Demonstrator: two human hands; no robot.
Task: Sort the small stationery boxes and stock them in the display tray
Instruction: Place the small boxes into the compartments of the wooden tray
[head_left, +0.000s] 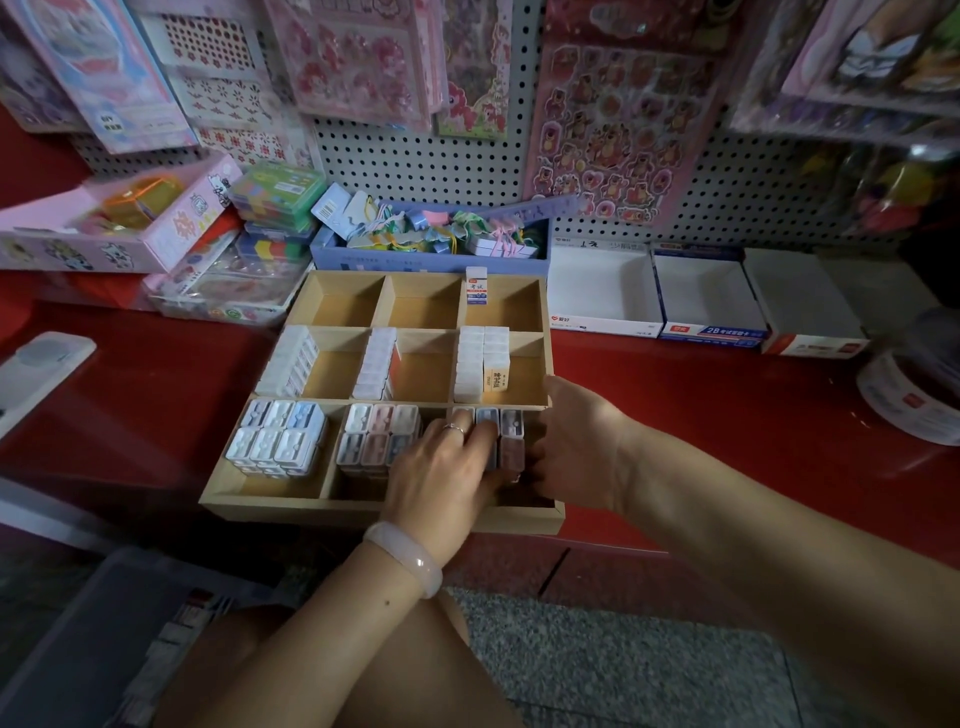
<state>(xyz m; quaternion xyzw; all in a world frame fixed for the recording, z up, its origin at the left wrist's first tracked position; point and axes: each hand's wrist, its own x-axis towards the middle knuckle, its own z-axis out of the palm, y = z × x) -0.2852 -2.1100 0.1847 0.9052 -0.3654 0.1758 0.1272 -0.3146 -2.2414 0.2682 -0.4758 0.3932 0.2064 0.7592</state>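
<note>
Head view, left to right. A pink carton (119, 228) sits at far left on the red shelf (727, 415), beside stacked clear cases (275, 197). At centre lies the wooden display tray (374, 512), divided into nine compartments. Its near-left compartment holds white and blue small boxes (275, 441); the near-middle one holds pink and grey boxes (374, 436). The middle row carries three upright stacks of white boxes (288, 361), and a single eraser box (476, 285) stands in the far-right compartment. The left hand (441, 467), with ring and bangle (405, 558), rests flat, fingers extended, on the dark boxes (506, 431) in the near-right compartment. The right hand (576, 447) curls round the same group from the right side. Three white cartons (701, 291) stand beyond, below the pegboard (415, 156).
</note>
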